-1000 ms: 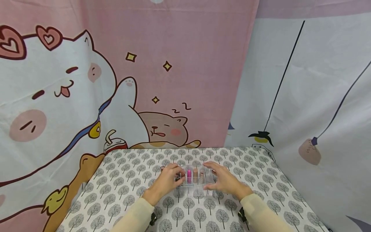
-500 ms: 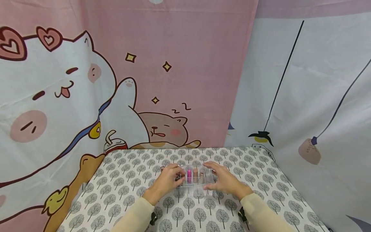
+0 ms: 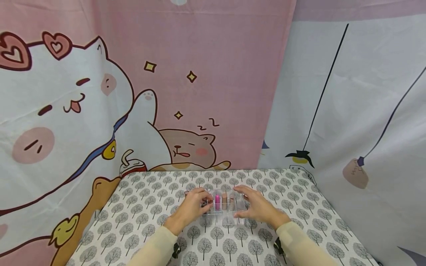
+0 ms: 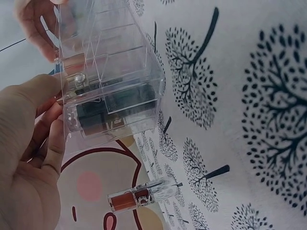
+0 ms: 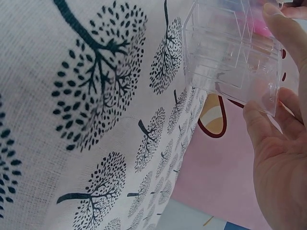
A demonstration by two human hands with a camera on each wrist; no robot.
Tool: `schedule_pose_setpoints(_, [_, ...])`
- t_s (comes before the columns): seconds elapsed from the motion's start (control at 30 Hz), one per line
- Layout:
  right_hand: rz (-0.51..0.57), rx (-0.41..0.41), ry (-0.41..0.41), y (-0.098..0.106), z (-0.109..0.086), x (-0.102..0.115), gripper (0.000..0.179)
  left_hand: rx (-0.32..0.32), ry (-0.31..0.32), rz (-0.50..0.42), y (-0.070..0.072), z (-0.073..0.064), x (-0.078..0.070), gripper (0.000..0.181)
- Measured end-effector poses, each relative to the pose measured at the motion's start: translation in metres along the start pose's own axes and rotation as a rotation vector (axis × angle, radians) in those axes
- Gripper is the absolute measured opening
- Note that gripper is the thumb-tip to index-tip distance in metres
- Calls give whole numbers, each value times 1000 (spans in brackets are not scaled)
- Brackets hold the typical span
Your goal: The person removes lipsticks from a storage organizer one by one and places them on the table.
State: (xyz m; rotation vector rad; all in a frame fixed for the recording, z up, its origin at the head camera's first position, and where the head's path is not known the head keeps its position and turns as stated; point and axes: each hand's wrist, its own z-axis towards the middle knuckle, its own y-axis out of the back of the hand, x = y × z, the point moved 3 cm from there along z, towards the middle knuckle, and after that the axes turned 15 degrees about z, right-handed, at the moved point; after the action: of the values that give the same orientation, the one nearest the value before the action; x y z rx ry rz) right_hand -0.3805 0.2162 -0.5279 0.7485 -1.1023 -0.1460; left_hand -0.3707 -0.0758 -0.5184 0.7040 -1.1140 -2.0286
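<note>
A clear plastic lipstick organizer (image 3: 217,212) stands on the table, divided into compartments. In the head view it holds a bright pink tube (image 3: 217,201), a tan tube (image 3: 224,201) and a brownish tube (image 3: 231,203). My left hand (image 3: 193,204) grips its left end, thumb and fingers at the upper rim; whether they also pinch a tube is hidden. Below that thumb, the left wrist view shows a dark-capped tube (image 4: 115,105) inside. At the opposite end my right hand (image 3: 257,207) holds the organizer, thumb and fingers spread around its wall (image 5: 261,91).
A lip gloss tube (image 4: 129,199) lies outside the organizer, beyond its left end. Partly behind my right fingers, a small dark reddish item (image 3: 246,198) shows. White cloth printed with grey trees (image 3: 219,247) covers the table, and a cartoon curtain (image 3: 213,74) hangs along its back.
</note>
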Motion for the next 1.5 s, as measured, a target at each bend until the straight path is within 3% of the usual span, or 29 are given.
schedule_pose_setpoints(0.63, [6, -10, 18, -3, 0, -5, 106, -13, -8, -129, 3, -1, 3, 21])
schedule_pose_setpoints(1.5, [25, 3, 13, -2, 1, -5, 106, -223, -110, -182, 24, 2, 2, 23])
